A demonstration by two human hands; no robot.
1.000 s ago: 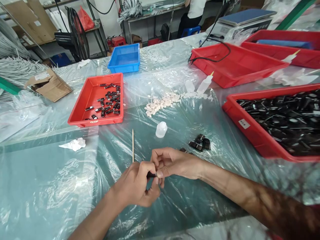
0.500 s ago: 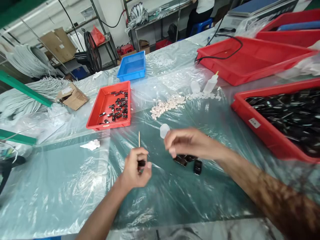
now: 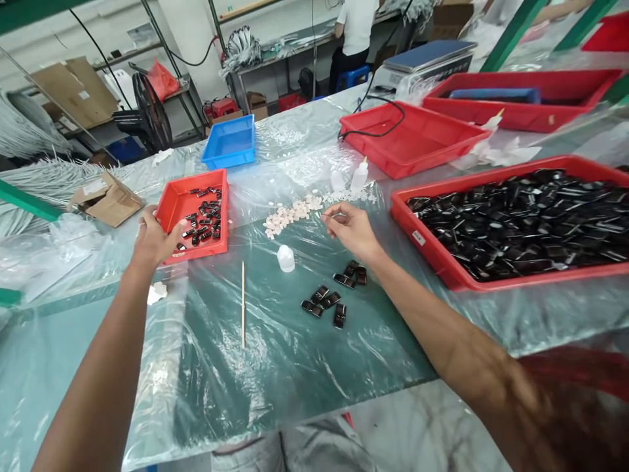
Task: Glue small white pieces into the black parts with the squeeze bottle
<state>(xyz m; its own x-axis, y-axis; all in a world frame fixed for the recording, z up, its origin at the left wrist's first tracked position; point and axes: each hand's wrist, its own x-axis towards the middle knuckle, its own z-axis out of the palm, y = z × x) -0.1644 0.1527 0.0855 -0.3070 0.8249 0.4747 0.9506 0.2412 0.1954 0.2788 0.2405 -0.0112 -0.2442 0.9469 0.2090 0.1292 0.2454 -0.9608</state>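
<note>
My left hand (image 3: 156,237) is at the left front edge of a small red tray (image 3: 223,216) with black pieces in it; its fingers are spread. My right hand (image 3: 351,226) hovers beside the pile of small pale pieces (image 3: 289,215), thumb and forefinger pinched together, and what they hold, if anything, is too small to name. A wooden stick (image 3: 243,305) lies on the plastic-covered table, between the hands and nearer to me. Several black pieces (image 3: 330,299) lie loose below my right hand. A small white cup (image 3: 285,258) stands between the stick and the pale pile.
To the right is a large red tray (image 3: 432,265) full of black pieces. Behind are a red tray (image 3: 413,141) with a cable across it, a blue tray (image 3: 228,141) and a white bottle (image 3: 360,176). A person (image 3: 354,33) sits in the background.
My left hand has let go of the stick, now on the table, and moved left to the small red tray. My right hand has moved up toward the pale pieces. The view has shifted right.
</note>
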